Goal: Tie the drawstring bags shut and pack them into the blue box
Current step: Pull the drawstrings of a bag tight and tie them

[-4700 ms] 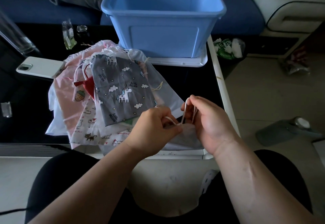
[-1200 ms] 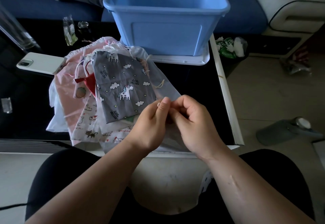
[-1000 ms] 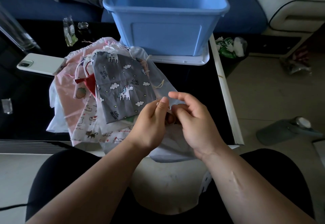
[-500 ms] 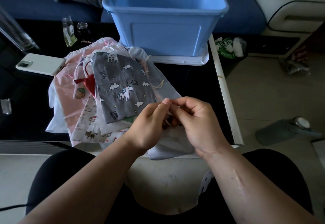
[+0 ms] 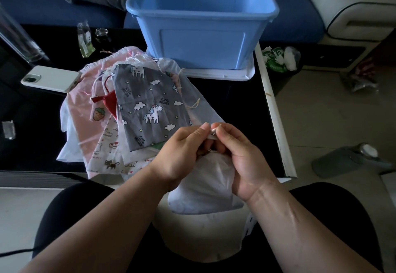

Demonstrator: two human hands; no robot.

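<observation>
Centre frame: left hand (image 5: 177, 150) and right hand (image 5: 242, 157) both pinch the drawstring (image 5: 213, 132) of the white bag (image 5: 203, 187) hanging below them at 6 o'clock, blue box (image 5: 203, 45) at 12 o'clock; if the thin cord slips the pinch, the knot likely loosens and the bag drops lapward.

white bag (image 5: 203, 189) neck hidden by left grip (image 5: 182, 150) and right grip (image 5: 242, 155), blue box (image 5: 201, 37) top cropped

Counts: 1 blue box (image 5: 201, 43), 1 phone (image 5: 50, 78), 1 white bag (image 5: 205, 189), 2 hands (left hand (image 5: 180, 155), right hand (image 5: 244, 157)). The pile of bags (image 5: 150, 105) is probably 6; overlap hides some.
</observation>
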